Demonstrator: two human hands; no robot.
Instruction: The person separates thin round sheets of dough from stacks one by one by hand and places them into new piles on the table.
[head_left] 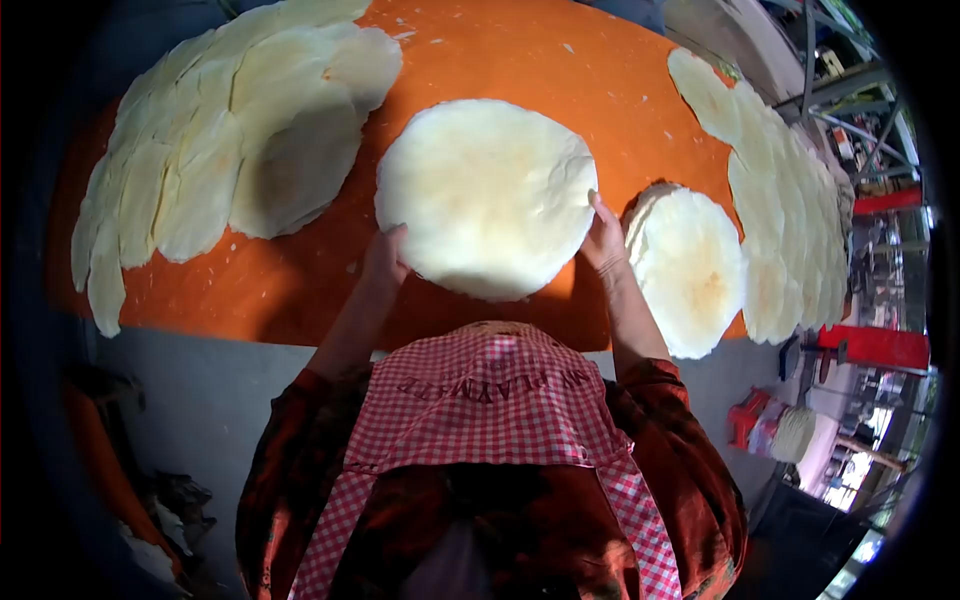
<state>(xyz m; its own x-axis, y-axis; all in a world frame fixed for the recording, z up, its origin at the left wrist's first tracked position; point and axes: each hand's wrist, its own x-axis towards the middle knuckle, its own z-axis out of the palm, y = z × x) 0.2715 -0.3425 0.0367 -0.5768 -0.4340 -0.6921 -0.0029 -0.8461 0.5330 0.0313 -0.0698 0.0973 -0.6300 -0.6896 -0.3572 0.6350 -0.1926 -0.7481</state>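
Between my two hands is a large round pale flatbread (482,195), held over the orange table. My left hand (388,255) grips its lower left edge, thumb on top and the other fingers hidden beneath. On the right edge, my right hand (602,236) pinches the bread the same way, its fingers partly out of sight under it. Close to my right forearm stands a stack of flatbreads (690,270), the top one browned in places near its middle.
Overlapping flatbreads (200,165) cover the left of the orange table (500,60), and further rows (775,200) lie along its right side. White flakes dot the surface. A red stool (747,418) stands on the floor at right, beside metal framing (860,100) further up.
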